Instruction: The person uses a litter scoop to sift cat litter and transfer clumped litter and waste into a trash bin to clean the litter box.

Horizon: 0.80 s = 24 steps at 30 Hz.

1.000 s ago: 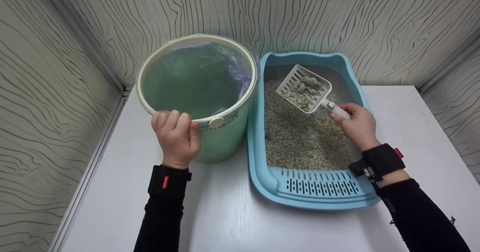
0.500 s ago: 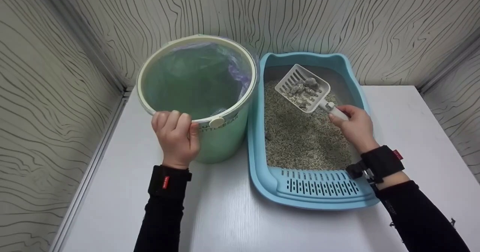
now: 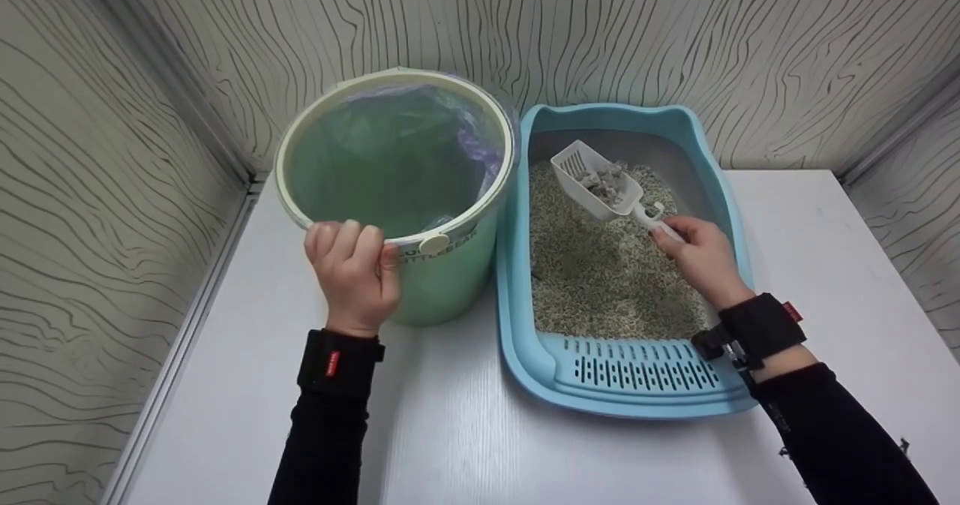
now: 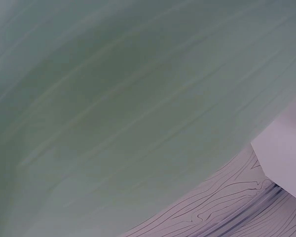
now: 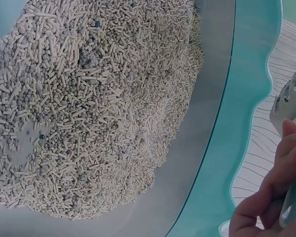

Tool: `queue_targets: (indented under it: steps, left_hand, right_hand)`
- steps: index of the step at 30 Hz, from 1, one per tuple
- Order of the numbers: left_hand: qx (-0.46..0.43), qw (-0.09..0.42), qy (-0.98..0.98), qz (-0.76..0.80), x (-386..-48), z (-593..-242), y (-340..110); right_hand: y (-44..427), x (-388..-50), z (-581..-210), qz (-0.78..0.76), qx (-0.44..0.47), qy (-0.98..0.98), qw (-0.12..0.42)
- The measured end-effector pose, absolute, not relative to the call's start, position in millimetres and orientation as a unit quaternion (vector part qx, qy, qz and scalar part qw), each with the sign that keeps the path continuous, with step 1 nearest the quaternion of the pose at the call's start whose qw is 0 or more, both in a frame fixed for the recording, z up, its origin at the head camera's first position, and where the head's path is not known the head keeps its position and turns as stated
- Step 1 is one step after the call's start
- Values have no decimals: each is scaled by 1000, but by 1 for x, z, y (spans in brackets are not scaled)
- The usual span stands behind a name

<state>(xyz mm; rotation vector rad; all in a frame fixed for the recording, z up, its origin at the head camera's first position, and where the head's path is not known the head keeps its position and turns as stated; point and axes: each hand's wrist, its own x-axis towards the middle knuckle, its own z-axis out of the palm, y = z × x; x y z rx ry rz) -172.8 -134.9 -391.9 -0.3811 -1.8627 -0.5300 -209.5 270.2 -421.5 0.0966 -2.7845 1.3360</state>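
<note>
My left hand (image 3: 352,276) grips the near rim of a green bucket (image 3: 442,287) lined with a thin purplish plastic bag (image 3: 480,152). In the left wrist view the bucket's ribbed green side (image 4: 138,108) fills most of the picture. By its handle, my right hand (image 3: 701,257) holds a white slotted litter scoop (image 3: 600,206), tilted, with grey clumps (image 3: 604,182) in it. The scoop is above the pellet litter (image 3: 615,287) in a blue litter box (image 3: 517,325). In the right wrist view, curled fingers (image 5: 281,168) wrap the scoop's handle at the right edge.
The litter box stands right beside the bucket on a white table (image 3: 450,430). A slotted blue step (image 3: 645,374) forms the box's near end. Wood-patterned panels (image 3: 600,32) rise behind and at both sides.
The scoop has tilted, its near side wall now showing, and its head has come slightly nearer and lower in view. My right hand has turned a little. The left hand stays on the rim.
</note>
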Motion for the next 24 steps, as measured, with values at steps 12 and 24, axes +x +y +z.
queue_targets:
  steps: [12,24]
  left_hand:
    - [-165,551,-786,-227,-173,-392,-134]
    - [-168,562,-776,-231,-174,-392,-134]
  right_hand:
    - [273,-207,-418,415,2,-908,58]
    - [279,-206,-421,391,-41,-917,73]
